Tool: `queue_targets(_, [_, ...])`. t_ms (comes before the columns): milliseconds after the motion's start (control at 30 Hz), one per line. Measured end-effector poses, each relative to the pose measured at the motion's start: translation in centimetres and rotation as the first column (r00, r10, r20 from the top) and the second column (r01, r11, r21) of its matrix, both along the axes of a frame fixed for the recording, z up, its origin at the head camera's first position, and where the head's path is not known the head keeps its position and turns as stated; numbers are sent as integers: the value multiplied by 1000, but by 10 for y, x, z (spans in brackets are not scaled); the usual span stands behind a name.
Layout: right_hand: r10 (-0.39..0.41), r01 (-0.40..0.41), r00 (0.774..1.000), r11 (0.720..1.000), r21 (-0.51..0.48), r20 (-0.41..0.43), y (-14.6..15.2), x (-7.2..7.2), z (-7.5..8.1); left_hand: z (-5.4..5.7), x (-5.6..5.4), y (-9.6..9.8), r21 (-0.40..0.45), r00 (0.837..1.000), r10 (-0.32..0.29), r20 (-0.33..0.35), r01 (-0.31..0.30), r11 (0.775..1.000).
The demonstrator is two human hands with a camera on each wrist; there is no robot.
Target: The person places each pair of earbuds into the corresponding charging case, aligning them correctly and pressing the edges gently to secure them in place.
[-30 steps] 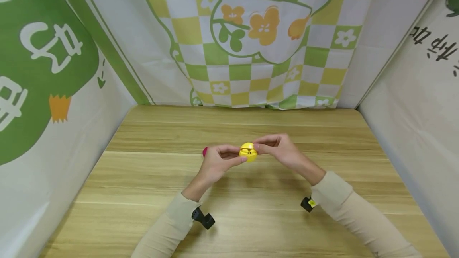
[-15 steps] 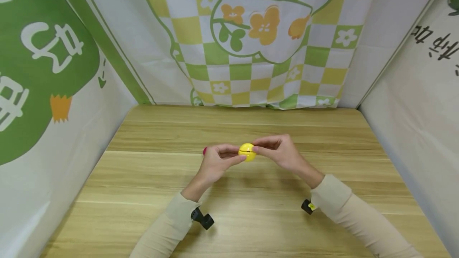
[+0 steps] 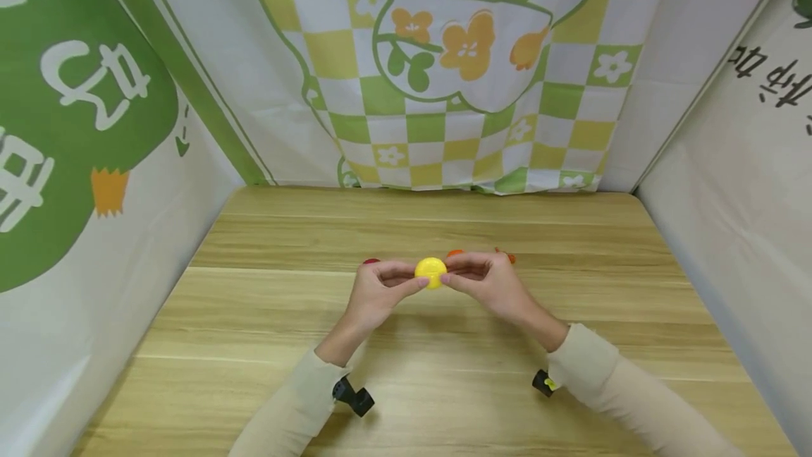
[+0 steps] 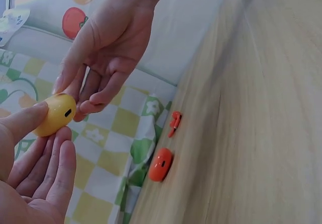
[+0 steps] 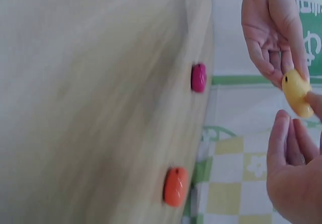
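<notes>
Nearby, on the wooden table (image 3: 444, 386): one orange capsule (image 4: 160, 164) beyond the hands, a small orange piece (image 4: 174, 123) just beside it, and a magenta capsule (image 5: 198, 77) behind the left hand; none lies between the hands. Surroundings: light wood-grain tabletop, enclosed by a checked green-and-yellow floral cloth (image 3: 444, 76) at the back and printed white panels at the sides. Held item: yellow capsule (image 3: 431, 271), closed, raised above the table at mid-width, pinched between the fingertips of the left hand (image 3: 380, 291) and right hand (image 3: 485, 281), one on each side.
</notes>
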State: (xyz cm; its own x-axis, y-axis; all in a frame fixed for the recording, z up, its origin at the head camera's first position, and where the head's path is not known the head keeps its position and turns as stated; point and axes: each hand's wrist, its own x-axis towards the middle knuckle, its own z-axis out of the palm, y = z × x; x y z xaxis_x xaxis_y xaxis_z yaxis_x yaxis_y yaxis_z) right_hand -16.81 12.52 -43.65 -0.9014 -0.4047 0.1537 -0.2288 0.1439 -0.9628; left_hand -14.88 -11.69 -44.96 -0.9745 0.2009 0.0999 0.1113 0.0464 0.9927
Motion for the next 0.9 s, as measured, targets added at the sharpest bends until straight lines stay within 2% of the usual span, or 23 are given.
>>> queue_targets(233, [-33, 26, 995, 997, 69, 91, -15, 8, -7, -6, 8, -11, 9, 996, 58, 63, -58, 998])
queue_targets(567, [-33, 11, 984, 992, 126, 177, -44, 3, -18, -21, 14, -30, -42, 985, 122, 124, -118, 992])
queue_targets(767, [-51, 12, 979, 980, 198, 195, -61, 0, -25, -26, 16, -41, -125, 976, 168, 137, -151, 981])
queue_targets(900, [-70, 18, 972, 974, 226, 223, -75, -3, -29, -29, 15, -48, -221, 969, 218, 120, -188, 957])
